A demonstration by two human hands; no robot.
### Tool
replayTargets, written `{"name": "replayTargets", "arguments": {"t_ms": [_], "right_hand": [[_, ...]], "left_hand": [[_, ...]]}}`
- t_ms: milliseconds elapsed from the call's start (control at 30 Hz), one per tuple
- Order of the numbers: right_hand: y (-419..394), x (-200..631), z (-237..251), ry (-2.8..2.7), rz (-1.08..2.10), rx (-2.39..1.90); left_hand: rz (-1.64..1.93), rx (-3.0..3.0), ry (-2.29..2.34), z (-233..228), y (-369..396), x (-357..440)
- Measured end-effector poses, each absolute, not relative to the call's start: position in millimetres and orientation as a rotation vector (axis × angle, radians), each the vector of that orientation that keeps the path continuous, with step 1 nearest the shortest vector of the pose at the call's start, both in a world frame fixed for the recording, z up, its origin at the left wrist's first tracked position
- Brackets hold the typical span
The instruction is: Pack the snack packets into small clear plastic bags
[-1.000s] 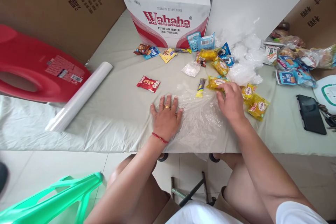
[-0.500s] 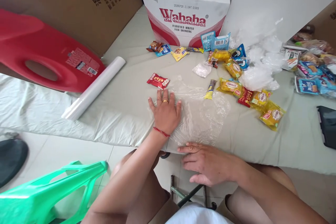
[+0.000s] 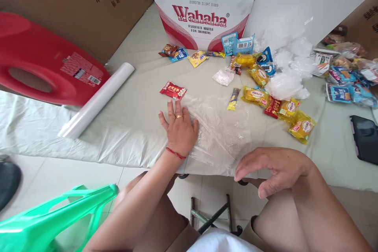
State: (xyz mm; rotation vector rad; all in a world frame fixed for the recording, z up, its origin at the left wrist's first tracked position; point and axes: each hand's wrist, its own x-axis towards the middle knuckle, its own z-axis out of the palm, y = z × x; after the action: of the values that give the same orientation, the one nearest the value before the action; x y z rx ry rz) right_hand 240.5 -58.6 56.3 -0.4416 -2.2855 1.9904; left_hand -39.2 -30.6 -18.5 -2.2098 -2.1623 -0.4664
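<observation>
My left hand (image 3: pixel 181 130) lies flat with fingers spread on the left edge of a thin clear plastic bag (image 3: pixel 221 134), which is spread over the covered table. Just beyond its fingertips is a red snack packet (image 3: pixel 173 90). My right hand (image 3: pixel 274 167) hovers at the table's front edge by the bag's near right corner, fingers stretched and thumb apart, holding nothing. A small yellow and grey snack stick (image 3: pixel 233 99) lies at the bag's far edge. To its right are several yellow-wrapped cakes (image 3: pixel 255 95) with a red packet (image 3: pixel 272 108) among them.
A white plastic roll (image 3: pixel 97 100) and a red jug (image 3: pixel 50 59) lie to the left. A Wahaha carton (image 3: pixel 203 15) stands behind more snacks. Crumpled clear bags (image 3: pixel 289 76), further snack packs (image 3: pixel 339 93) and a black phone (image 3: pixel 365 139) are on the right. A green stool (image 3: pixel 59 216) stands below left.
My right hand has moved right along the table's front edge and lifted. My left hand stays on the bag. The whole view has shifted slightly.
</observation>
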Motion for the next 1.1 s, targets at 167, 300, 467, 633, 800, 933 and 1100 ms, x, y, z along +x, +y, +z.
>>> {"name": "replayTargets", "arguments": {"t_ms": [167,300,467,633,800,933,1100], "right_hand": [[-55.7,231.1,71.5,-1.992,1.781,-0.908],[-48.1,211.1,65.0,-1.741,1.292,-1.36],[-4.8,180.1,36.0,-2.031,0.443,-1.478],[45.1,161.3,8.1,-2.348,0.324,-1.385],[78.4,175.2,6.7,-2.187,0.742,-1.422],[100.6,188.5,12.0,-1.988,1.071,-1.497],[123.1,190.1,14.9,-2.137,0.908,-1.603]], "left_hand": [[-0.404,-2.304,-2.178,-16.1,-31.4,-31.7],[-0.338,-2.353,-2.168,-16.2,-34.1,-30.1],[-0.315,-2.409,-2.155,-15.9,-38.8,-34.9],[-0.339,-2.42,-2.159,-15.9,-40.5,-37.1],[-0.35,-2.407,-2.159,-17.5,-39.0,-36.9],[-0.35,-2.431,-2.123,-18.7,-35.3,-40.4],[-0.382,-2.367,-2.208,-19.0,-22.4,-51.6]]}}
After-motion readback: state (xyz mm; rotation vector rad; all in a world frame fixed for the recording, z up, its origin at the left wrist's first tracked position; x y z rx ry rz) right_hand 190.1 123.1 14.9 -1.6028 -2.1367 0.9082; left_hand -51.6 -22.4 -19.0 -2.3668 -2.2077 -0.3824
